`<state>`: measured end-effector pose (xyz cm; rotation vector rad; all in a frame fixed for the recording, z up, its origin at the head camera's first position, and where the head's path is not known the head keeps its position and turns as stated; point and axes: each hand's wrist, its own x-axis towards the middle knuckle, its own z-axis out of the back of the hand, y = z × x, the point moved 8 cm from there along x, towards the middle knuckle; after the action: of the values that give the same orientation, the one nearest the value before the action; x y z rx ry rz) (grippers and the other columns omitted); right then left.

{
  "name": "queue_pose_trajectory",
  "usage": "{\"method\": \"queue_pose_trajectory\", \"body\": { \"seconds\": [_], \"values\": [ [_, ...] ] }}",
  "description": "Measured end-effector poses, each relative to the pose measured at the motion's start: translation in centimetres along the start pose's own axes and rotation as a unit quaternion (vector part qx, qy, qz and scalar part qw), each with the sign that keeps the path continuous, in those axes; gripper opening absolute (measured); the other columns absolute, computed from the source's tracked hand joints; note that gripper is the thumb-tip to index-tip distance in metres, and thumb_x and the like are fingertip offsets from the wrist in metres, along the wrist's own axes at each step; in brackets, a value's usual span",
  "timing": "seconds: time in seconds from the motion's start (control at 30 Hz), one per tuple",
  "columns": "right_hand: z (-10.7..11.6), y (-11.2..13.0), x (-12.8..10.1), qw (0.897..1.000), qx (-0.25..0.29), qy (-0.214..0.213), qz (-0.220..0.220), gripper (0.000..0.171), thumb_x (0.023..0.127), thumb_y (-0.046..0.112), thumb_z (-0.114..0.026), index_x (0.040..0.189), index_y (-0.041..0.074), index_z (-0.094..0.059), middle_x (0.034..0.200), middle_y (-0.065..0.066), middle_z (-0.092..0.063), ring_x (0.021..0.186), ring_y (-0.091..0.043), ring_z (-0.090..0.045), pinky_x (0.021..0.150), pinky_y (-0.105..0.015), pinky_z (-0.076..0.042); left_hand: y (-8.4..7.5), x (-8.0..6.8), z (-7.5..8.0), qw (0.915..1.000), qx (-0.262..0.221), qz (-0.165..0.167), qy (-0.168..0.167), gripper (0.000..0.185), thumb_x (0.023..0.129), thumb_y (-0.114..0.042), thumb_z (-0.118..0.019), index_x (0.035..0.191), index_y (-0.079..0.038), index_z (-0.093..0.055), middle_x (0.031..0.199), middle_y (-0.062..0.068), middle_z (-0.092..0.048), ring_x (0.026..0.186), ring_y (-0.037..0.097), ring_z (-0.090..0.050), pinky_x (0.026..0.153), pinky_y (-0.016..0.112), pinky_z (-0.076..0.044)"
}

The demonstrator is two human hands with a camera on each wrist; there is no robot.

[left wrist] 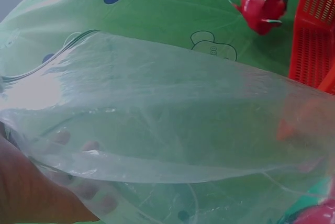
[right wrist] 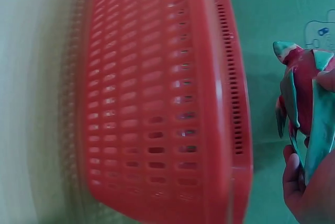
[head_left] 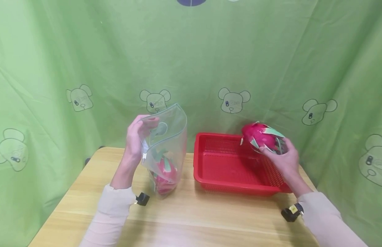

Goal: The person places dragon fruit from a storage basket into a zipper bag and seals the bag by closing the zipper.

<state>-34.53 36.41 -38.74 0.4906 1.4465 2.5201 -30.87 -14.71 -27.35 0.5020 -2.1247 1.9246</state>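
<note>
Worktop (head_left: 191,219) of pale wood, backed by a green cloth (head_left: 209,51) printed with bear heads. Toward the left edge, the left hand (head_left: 136,137) pinches the upper rim of a clear zip bag (head_left: 166,137) between thumb and curled fingers, holding it upright with its mouth open; the bag's base rests on the worktop. Inside, at the bottom, lies one dragon fruit in the bag (head_left: 164,175), pink with green scales. Just beside the bag, toward the right edge, stands a red perforated basket (head_left: 228,164). Above the basket's far right corner, the right hand (head_left: 283,157) grips a second dragon fruit (head_left: 262,137), fingers curled round its lower side, the fruit clear of the basket. The two hands are well apart, with bag and basket between them.
</note>
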Motion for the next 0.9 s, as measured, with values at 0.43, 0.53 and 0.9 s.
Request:
{"method": "queue_pose_trajectory", "body": {
  "seconds": [0.43, 0.53, 0.9],
  "values": [
    [3.0, 1.1, -0.5, 0.993, 0.088, -0.077, 0.02, 0.077, 0.082, 0.025, -0.089, 0.147, 0.029, -0.05, 0.139, -0.002, -0.058, 0.118, -0.013, -0.057, 0.089, -0.011, -0.05, 0.1, -0.1, 0.1, 1.0, -0.007, -0.003, -0.002, 0.042, 0.108, -0.022, -0.028, 0.124, -0.002, -0.062, 0.126, 0.02, -0.067, 0.119, 0.043, -0.057, 0.112, 0.056, -0.037],
    [3.4, 1.1, -0.8, 0.99, 0.112, -0.081, 0.018, 0.076, 0.082, 0.021, -0.089, 0.147, 0.029, -0.05, 0.139, 0.0, -0.057, 0.119, -0.013, -0.057, 0.087, -0.009, -0.05, 0.1, -0.1, 0.1, 0.9999, -0.011, -0.004, -0.001, 0.042, 0.108, -0.022, -0.028, 0.123, -0.003, -0.062, 0.126, 0.02, -0.067, 0.12, 0.044, -0.057, 0.112, 0.054, -0.038],
    [4.9, 1.7, -1.9, 0.976, 0.18, -0.12, 0.004, 0.077, 0.078, 0.011, -0.09, 0.144, 0.028, -0.053, 0.142, -0.003, -0.058, 0.125, -0.017, -0.056, 0.093, -0.013, -0.05, 0.0, -0.2, 0.3, 0.9996, -0.025, -0.008, -0.008, 0.041, 0.108, -0.02, -0.027, 0.122, -0.003, -0.062, 0.123, 0.017, -0.069, 0.119, 0.044, -0.057, 0.111, 0.051, -0.04]
  ]
}}
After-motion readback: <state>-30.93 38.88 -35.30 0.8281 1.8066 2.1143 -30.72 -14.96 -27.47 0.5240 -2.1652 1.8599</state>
